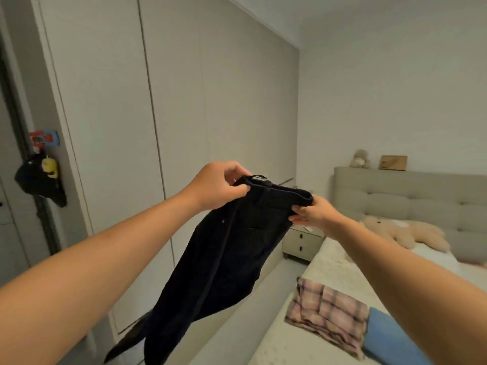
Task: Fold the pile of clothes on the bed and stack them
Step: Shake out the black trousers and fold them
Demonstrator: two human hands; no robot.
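Both hands [220, 187] [313, 216] on dark trousers' [237, 254] waistband, aloft beside bed [329, 262].

Dim, even indoor light; source out of frame. Soft shadows only, no glare. Wide-angle bend curves the wardrobe doors [184, 101] at left. Dark trousers [237, 246] lose nearly all detail; their lower end looks motion-blurred, possibly. Overall slightly soft.

both bare arms reach forward and up, elbows nearly straight. the left hand [220, 187] sits higher, fingers and thumb curled in a pinch at one end of a dark waistband [279, 189] — knuckles turned up. the right hand [315, 216] (a little lower, farther out) pinches the other end, thumb on top.
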